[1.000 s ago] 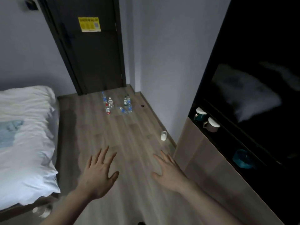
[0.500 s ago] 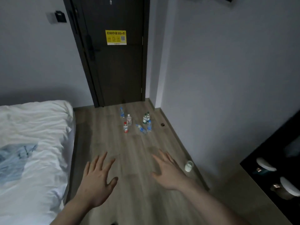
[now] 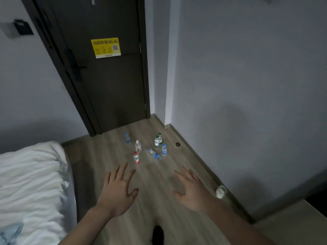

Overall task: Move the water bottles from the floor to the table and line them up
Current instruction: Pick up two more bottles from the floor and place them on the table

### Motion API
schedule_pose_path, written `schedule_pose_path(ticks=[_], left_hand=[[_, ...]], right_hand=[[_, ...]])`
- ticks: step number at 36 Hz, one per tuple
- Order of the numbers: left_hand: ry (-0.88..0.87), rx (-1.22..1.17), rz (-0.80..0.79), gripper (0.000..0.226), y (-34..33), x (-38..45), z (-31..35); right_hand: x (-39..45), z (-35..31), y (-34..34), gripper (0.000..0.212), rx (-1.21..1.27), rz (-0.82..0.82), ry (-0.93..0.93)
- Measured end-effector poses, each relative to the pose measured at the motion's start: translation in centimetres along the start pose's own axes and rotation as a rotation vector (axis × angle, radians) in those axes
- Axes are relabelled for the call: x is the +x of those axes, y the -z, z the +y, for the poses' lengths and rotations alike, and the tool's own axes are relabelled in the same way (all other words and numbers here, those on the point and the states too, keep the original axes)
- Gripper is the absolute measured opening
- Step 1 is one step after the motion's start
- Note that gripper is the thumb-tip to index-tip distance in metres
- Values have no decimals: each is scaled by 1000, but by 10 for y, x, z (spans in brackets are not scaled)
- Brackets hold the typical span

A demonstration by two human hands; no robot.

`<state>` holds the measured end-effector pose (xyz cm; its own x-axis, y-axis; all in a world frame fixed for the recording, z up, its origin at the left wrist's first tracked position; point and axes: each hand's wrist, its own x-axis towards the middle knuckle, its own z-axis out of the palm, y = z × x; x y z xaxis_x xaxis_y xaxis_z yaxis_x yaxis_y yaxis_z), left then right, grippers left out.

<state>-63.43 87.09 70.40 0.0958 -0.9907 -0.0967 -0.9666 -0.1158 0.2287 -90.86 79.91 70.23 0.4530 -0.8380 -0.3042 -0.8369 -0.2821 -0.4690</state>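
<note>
Seven bottles (image 3: 137, 147) sat clustered on the floor (image 3: 109, 156) before the door (image 3: 106, 76), six upright and one on its side, none yet moved, as the left hand (image 3: 117, 190) and right hand (image 3: 192, 188) reached out empty, fingers spread.

The one view comes from a camera worn on the person's head, standing height, tilted forward and down along the wooden floor (image 3: 109, 152) toward a dark door (image 3: 113, 85) at the far end. The left hand (image 3: 116, 191) and right hand (image 3: 192, 190) sit close in the lower middle, while the water bottles (image 3: 146, 147) stand small and far off near the door. The wide lens takes in a bed (image 3: 31, 183) at the left edge and a wall (image 3: 247, 85) on the right.
</note>
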Motion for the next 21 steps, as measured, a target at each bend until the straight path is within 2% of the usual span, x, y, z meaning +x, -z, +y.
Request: schedule_pose_path(ticks=[10, 16, 21], left_hand=[[22, 38, -86, 88, 14, 146, -108], [79, 52, -149, 73, 26, 218, -177], [127, 0, -128, 79, 36, 274, -225]], right_hand=[[183, -43, 4, 77, 24, -114, -29], [295, -79, 5, 77, 7, -191, -5], [371, -112, 14, 77, 1, -211, 27]])
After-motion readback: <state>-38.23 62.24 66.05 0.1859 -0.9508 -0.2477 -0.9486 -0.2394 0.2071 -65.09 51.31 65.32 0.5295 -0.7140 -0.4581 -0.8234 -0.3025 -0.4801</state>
